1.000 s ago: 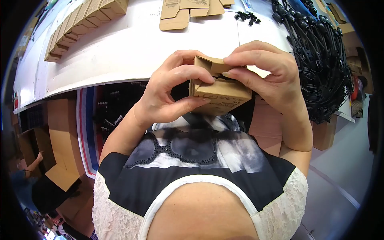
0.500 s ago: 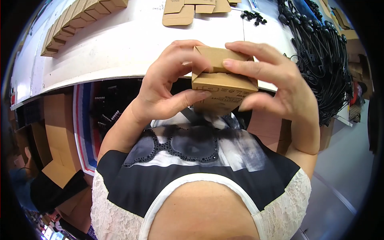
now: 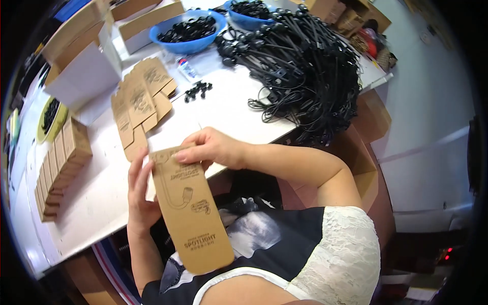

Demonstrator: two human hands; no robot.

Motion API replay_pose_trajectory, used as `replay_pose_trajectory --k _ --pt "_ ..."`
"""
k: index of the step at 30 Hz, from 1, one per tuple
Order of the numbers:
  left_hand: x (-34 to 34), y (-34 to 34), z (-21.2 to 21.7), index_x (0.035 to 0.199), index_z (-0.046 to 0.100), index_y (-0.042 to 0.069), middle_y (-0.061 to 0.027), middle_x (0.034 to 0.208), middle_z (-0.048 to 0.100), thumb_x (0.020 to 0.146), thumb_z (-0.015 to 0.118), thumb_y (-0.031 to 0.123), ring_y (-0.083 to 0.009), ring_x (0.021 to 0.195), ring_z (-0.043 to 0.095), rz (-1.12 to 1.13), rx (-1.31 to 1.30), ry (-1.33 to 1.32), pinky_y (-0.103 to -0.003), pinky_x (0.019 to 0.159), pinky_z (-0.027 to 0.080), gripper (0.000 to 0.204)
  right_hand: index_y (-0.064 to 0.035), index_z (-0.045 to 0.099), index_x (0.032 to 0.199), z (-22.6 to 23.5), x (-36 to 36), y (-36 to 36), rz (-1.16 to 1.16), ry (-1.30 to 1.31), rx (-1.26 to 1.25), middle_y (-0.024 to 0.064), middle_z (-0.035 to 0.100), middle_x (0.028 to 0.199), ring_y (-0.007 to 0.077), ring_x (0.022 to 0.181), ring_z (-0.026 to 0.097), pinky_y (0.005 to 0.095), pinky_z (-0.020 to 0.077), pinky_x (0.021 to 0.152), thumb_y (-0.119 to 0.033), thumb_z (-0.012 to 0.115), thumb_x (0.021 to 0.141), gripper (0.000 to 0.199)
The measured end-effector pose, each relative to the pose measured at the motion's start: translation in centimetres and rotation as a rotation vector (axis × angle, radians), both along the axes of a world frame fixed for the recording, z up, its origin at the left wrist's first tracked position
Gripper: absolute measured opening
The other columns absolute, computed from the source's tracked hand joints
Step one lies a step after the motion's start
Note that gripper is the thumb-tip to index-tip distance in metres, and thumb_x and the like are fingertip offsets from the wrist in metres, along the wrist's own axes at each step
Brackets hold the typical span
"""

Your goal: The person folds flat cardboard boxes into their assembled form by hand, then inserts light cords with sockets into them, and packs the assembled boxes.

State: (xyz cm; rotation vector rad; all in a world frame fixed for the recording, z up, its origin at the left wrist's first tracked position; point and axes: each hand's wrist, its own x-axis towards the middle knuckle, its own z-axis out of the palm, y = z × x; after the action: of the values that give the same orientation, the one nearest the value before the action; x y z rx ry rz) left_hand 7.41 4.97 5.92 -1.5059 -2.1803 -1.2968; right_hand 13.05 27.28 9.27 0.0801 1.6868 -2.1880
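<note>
Carton in hand: we have one printed brown carton [image 3: 190,208] held aslant before the chest, its upper end over the table's near edge and its rounded lower end close to the shirt [image 3: 274,244]. We cannot tell whether it is flat or opened out.
Right hand: our right hand [image 3: 218,146] pinches the upper end, thumb on the printed face, other fingers mostly hidden behind.
Left hand: our left hand [image 3: 142,201] has its fingers at the left edge; with the thumb's contact unclear, we cannot tell how firmly it grips.
Carton risk: we judge that a hard pinch at that one end could crease the board, and a loose left side could let the long lower end swing.
Flat cartons: these brown blanks [image 3: 136,104] lie just beyond the upper end; a careless sweep could push them into the small black parts [image 3: 198,91] nearby.
Box row: folded boxes [image 3: 63,157] stand leaning together at left; an elbow knock could topple them.
Cable heap: black cables [image 3: 310,76] overhang the white table [image 3: 99,213] at right; a snagged forearm could drag some off.
</note>
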Motion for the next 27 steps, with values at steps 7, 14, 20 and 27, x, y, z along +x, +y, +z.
replay_pose_trajectory --k 7,14,20,27 --pt "0.2 1.9 0.0 0.104 0.051 0.005 -0.0133 0.110 0.052 0.060 0.075 0.018 -0.0331 0.105 0.048 0.041 0.017 0.211 -0.044 0.095 0.037 0.052 -0.0016 0.059 0.098 -0.8 0.3 1.0 0.064 -0.131 -0.013 0.0058 0.061 0.087 0.0141 0.076 0.061 0.0262 0.0529 0.061 -0.038 0.057 0.085 0.038" --pt "-4.2 -6.5 -3.1 0.112 0.055 -0.003 -0.0111 0.110 0.059 0.075 0.068 0.006 -0.0208 0.099 0.056 0.597 -0.061 -0.424 -0.032 0.089 0.044 0.040 -0.0040 0.062 0.100 7.1 -1.5 16.0 -0.518 0.840 1.415 0.0126 0.061 0.099 0.0273 0.089 0.059 0.0350 0.0463 0.081 -0.031 0.056 0.084 0.032" --pt "-9.0 -11.1 -3.2 0.115 0.051 -0.003 -0.0101 0.108 0.058 0.075 0.068 0.004 -0.0187 0.097 0.054 0.653 0.196 -0.516 -0.030 0.086 0.042 0.044 -0.0050 0.063 0.103 11.0 0.5 34.8 -0.955 -0.115 2.232 0.0138 0.055 0.116 0.0300 0.110 0.048 0.0424 0.0408 0.090 -0.039 0.052 0.085 0.040" --pt "-9.5 -12.7 -4.4 0.123 0.044 -0.003 -0.0114 0.115 0.053 0.078 0.067 0.008 -0.0198 0.104 0.050 0.715 0.218 -0.556 -0.030 0.092 0.037 0.052 -0.0036 0.062 0.101 10.6 -1.7 35.3 -0.856 -0.102 2.171 0.0136 0.061 0.102 0.0286 0.102 0.053 0.0439 0.0436 0.085 -0.036 0.052 0.085 0.038"
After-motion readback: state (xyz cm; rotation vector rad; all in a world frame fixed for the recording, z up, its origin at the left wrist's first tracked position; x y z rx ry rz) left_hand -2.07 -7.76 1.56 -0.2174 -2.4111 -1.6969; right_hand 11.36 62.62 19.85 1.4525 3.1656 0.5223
